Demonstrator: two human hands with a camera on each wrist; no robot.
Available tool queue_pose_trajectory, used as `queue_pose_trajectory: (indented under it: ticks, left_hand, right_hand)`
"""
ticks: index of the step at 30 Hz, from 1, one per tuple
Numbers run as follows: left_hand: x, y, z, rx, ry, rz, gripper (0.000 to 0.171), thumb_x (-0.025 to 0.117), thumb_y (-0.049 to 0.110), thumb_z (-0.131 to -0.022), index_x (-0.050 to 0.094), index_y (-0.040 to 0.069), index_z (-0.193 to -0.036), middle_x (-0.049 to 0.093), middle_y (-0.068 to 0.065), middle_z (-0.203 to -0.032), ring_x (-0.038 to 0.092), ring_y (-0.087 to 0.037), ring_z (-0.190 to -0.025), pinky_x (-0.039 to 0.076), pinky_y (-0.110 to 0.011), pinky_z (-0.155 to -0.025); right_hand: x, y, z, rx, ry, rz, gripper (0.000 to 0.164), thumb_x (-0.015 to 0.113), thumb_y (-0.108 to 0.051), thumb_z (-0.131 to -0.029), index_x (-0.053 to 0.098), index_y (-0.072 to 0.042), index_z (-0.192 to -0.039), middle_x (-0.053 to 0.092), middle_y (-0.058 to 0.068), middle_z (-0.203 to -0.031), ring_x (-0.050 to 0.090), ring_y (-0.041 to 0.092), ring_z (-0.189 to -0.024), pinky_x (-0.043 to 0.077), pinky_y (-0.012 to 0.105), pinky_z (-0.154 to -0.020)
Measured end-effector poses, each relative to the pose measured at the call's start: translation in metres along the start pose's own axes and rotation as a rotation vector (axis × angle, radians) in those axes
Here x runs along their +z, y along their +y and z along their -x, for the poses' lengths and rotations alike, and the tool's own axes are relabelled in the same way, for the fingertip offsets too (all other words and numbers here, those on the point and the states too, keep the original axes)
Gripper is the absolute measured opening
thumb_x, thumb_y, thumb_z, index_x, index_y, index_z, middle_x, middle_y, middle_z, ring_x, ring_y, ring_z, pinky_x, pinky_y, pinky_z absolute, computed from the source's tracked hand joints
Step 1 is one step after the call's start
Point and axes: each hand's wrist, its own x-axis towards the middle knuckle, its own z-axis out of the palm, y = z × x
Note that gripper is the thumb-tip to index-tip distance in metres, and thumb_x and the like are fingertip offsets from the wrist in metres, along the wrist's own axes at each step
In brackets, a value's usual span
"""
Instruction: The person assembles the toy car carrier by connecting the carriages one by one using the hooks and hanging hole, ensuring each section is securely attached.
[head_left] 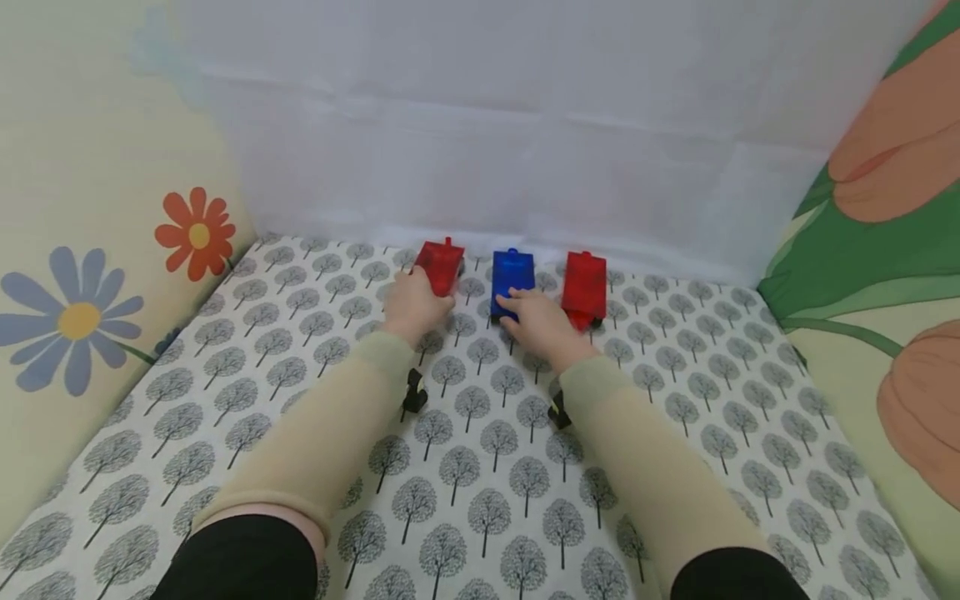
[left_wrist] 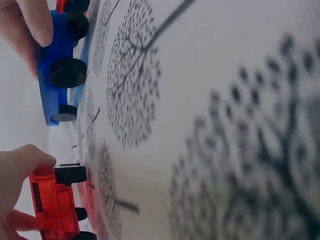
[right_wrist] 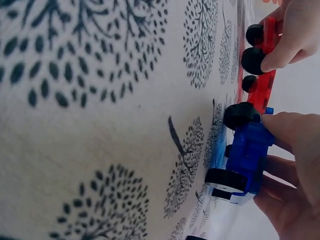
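Three small plastic toy cars with black wheels stand in a row at the back of the cloth. My left hand [head_left: 416, 307] grips the left red toy car [head_left: 446, 260] by its side and near end. In the left wrist view, the thumb lies on that red car's [left_wrist: 55, 205] edge. My right hand [head_left: 542, 327] holds the near part of the blue toy car [head_left: 513, 268] in the middle, thumb and fingers on opposite sides of its body [right_wrist: 246, 150]. The other red toy car [head_left: 584, 283] stands just right of it, apart from both hands.
A white cloth with a grey tree print [head_left: 487, 467] covers the table. White sheeting [head_left: 510, 150] hangs right behind the toy cars. Flower-printed panels stand at the left [head_left: 82, 208] and right [head_left: 862, 275]. Small dark wrist devices [head_left: 414, 392] show beside the sleeves.
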Motion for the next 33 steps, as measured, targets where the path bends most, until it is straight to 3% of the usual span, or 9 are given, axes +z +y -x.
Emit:
queue_pose_trajectory:
  ticks: [3,8,13,17,23,28,33]
  left_hand:
    - [-0.001,-0.002,-0.001,0.023,0.009,-0.015,0.067,0.071,0.039,-0.085,0.046,-0.006,-0.127,0.051,-0.023,-0.104,0.056,-0.039,-0.089,0.052,-0.051,-0.075]
    - [-0.016,-0.008,0.003,0.072,-0.005,-0.01,0.064,0.07,0.038,-0.086,0.046,-0.005,-0.128,0.051,-0.021,-0.104,0.054,-0.037,-0.092,0.049,-0.052,-0.077]
    - [-0.039,-0.015,0.013,0.126,-0.033,-0.019,0.082,0.067,0.029,-0.086,0.029,-0.008,-0.148,0.049,-0.028,-0.116,0.051,-0.04,-0.1,0.046,-0.057,-0.083]
    - [-0.057,-0.022,0.028,0.154,-0.074,0.003,0.095,0.069,0.024,-0.084,0.014,-0.005,-0.155,0.043,-0.032,-0.126,0.05,-0.042,-0.102,0.047,-0.058,-0.082]
    - [-0.076,-0.037,0.055,0.239,-0.157,-0.009,0.104,0.075,0.024,-0.082,0.007,-0.001,-0.157,0.035,-0.032,-0.141,0.05,-0.041,-0.108,0.048,-0.054,-0.083]
    - [-0.088,-0.05,0.077,0.338,-0.263,0.015,0.103,0.08,0.021,-0.08,0.014,0.0,-0.157,0.039,-0.028,-0.141,0.05,-0.038,-0.112,0.047,-0.053,-0.089]
    - [-0.09,-0.061,0.101,0.456,-0.343,0.014,0.1,0.083,0.014,-0.074,0.025,-0.002,-0.154,0.044,-0.021,-0.138,0.051,-0.036,-0.115,0.046,-0.053,-0.094]
  right_hand:
    - [0.002,0.003,0.001,0.003,0.013,-0.011,0.051,0.054,-0.031,-0.103,0.041,-0.02,-0.151,0.033,0.01,-0.156,0.03,0.031,-0.143,0.026,0.044,-0.115]
    - [0.007,0.003,-0.001,-0.002,0.03,-0.024,0.05,0.054,-0.032,-0.103,0.041,-0.022,-0.15,0.033,0.007,-0.157,0.029,0.028,-0.143,0.025,0.043,-0.115]
    - [0.01,0.003,-0.003,-0.007,0.04,-0.044,0.05,0.054,-0.033,-0.103,0.041,-0.024,-0.15,0.032,0.005,-0.157,0.027,0.026,-0.144,0.022,0.042,-0.116]
    - [0.011,0.001,-0.005,-0.01,0.042,-0.051,0.05,0.055,-0.033,-0.102,0.043,-0.024,-0.149,0.033,0.005,-0.156,0.028,0.026,-0.144,0.023,0.043,-0.116]
    - [0.009,-0.001,-0.006,-0.014,0.023,-0.067,0.05,0.055,-0.033,-0.102,0.043,-0.023,-0.149,0.033,0.005,-0.157,0.027,0.027,-0.144,0.023,0.043,-0.116]
    - [0.008,0.001,-0.006,0.011,0.004,-0.088,0.051,0.056,-0.034,-0.102,0.042,-0.025,-0.15,0.031,0.003,-0.158,0.025,0.025,-0.145,0.022,0.043,-0.116]
    - [0.006,0.001,-0.006,0.018,-0.013,-0.093,0.052,0.056,-0.035,-0.102,0.042,-0.026,-0.15,0.031,0.003,-0.158,0.026,0.026,-0.145,0.023,0.043,-0.116]
